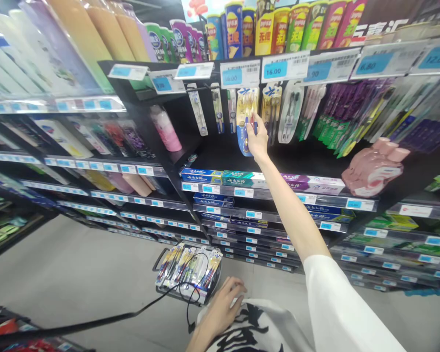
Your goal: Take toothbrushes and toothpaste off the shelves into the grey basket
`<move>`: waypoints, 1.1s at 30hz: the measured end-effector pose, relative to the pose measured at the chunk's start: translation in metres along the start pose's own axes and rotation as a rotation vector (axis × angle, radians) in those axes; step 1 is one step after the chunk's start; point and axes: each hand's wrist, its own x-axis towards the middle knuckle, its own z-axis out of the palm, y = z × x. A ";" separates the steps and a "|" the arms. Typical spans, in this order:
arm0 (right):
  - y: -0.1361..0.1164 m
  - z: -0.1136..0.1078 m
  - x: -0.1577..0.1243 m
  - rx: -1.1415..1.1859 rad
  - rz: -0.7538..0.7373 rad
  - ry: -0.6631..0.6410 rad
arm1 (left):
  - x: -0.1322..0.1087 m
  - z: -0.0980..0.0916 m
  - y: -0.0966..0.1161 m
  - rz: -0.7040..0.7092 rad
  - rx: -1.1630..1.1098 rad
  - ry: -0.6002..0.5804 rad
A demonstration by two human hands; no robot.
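My right hand (257, 138) reaches up to a hanging toothbrush pack (246, 117) with a yellow and blue card on the black shelf's hook row, fingers pinched on it. Other toothbrush packs (290, 115) hang beside it under blue price tags (280, 68). My left hand (223, 303) rests low against my white printed shirt, fingers loosely curled, holding nothing I can see. Just beyond it a black basket (160, 259) on the floor holds several toothbrush packs.
Toothpaste boxes (220, 176) line the shelves below the hooks. A pink bottle (165, 128) stands at the shelf's left end, a pink dispenser (374, 168) at right. Chip cans (264, 29) fill the top shelf. A black cable (95, 322) crosses the grey floor.
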 end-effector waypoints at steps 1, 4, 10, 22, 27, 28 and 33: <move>0.004 0.003 0.007 -0.019 0.009 0.017 | -0.001 0.000 -0.001 -0.010 0.001 0.005; 0.013 0.008 0.024 -0.064 0.025 0.050 | -0.004 0.001 -0.005 -0.033 -0.001 0.035; 0.022 0.012 0.034 -0.063 0.122 0.061 | -0.006 0.007 -0.014 -0.067 -0.003 0.101; 0.008 -0.021 -0.080 0.397 0.458 -0.223 | 0.008 0.010 -0.013 0.078 0.033 0.083; -0.022 -0.041 -0.144 0.492 0.531 -0.606 | 0.011 0.023 -0.028 0.134 -0.085 0.151; -0.022 -0.041 -0.157 0.488 0.565 -0.678 | 0.012 0.025 -0.031 0.134 -0.092 0.152; 0.014 -0.020 -0.245 0.456 0.865 -0.933 | 0.007 0.027 -0.045 0.111 -0.030 0.131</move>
